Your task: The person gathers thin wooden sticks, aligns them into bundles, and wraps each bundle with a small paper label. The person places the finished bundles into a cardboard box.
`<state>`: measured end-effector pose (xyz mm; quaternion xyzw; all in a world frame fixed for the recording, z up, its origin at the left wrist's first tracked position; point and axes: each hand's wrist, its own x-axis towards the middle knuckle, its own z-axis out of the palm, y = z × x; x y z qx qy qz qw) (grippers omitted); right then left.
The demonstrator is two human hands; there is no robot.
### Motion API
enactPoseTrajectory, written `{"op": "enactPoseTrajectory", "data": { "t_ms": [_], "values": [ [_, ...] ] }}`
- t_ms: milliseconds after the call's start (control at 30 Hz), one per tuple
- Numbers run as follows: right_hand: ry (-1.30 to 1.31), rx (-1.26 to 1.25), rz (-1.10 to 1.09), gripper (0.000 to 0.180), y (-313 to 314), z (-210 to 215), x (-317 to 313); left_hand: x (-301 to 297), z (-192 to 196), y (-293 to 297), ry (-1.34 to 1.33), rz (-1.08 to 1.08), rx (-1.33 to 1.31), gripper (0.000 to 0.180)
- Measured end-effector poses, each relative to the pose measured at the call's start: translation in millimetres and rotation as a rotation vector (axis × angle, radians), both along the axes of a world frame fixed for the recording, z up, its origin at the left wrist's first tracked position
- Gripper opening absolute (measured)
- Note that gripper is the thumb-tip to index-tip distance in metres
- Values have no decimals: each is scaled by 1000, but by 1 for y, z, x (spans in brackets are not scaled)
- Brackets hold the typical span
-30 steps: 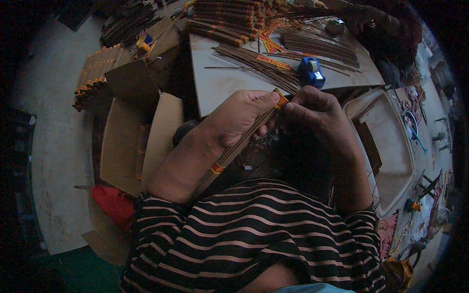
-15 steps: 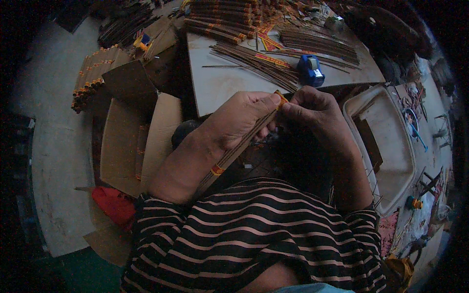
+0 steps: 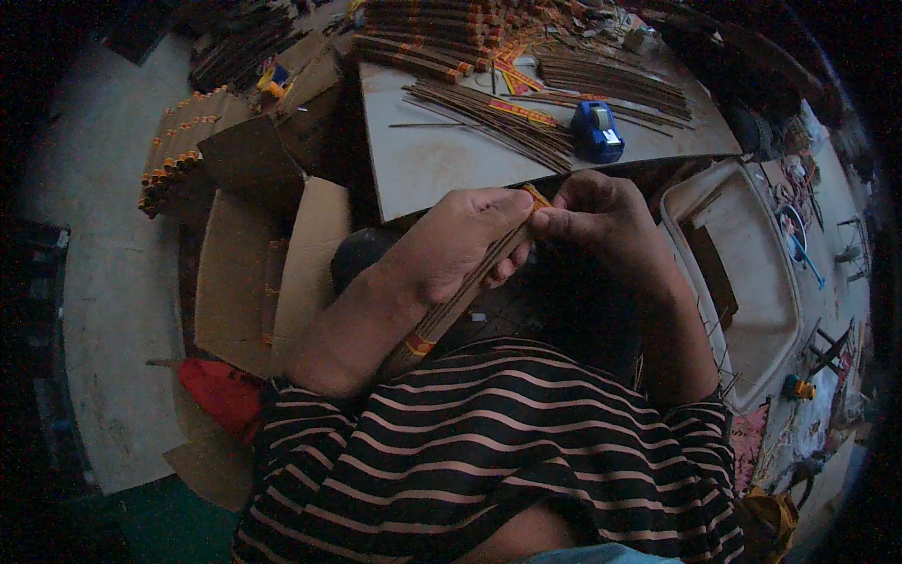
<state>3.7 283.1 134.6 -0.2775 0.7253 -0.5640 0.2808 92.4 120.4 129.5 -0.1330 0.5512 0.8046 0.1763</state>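
My left hand (image 3: 460, 230) is wrapped round a slim bundle of brown incense sticks (image 3: 462, 293), held slantwise in front of my chest. A red and yellow paper band (image 3: 419, 344) circles the bundle's lower part, near my left forearm. At the upper end shows another yellow band (image 3: 536, 195), just past my left thumb. My right hand (image 3: 597, 211) is closed there, thumb and fingertips pinched at this band; the exact grip is partly hidden by the fingers.
Ahead stands a white table (image 3: 413, 160) with loose sticks (image 3: 498, 122), a blue tape dispenser (image 3: 598, 132) and stacked bundles (image 3: 423, 42). An open cardboard box (image 3: 225, 282) is at left, beside a red cloth (image 3: 221, 393). At right sits a pale plastic tub (image 3: 766, 310).
The bundle has rolled within my left hand, and its lower band shows wider. My right thumb has shifted slightly down and left at the upper end, with the fingers lifted a little.
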Motion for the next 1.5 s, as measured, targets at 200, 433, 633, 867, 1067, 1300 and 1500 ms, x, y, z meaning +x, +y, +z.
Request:
{"op": "enactPoseTrajectory", "data": {
  "t_ms": [200, 433, 633, 867, 1067, 1300, 1500],
  "values": [
    [23, -29, 21, 22, -2, -2, 4, 8, -1, 2, 9, 40, 102, 28],
    [29, -85, -7, 26, -5, -3, 6, 12, -2, -2, 43, 0, 337, 28],
    [19, -297, 84, 46, -9, -22, 0, 15, -9, -2, 115, -87, 495, 29],
    [168, -560, 239, 35, -12, -37, -6, 18, -9, 0, 93, -199, 554, 35],
    [1, -669, 296, 33, -15, -61, -6, 19, -8, 2, 91, -195, 529, 36],
    [-254, -520, 168, 28, -9, -50, -6, 20, -9, 3, 118, -126, 453, 33],
    [-191, -510, 82, 44, 1, -21, 4, 20, -7, 1, 37, -10, 366, 29]
  ]
}}
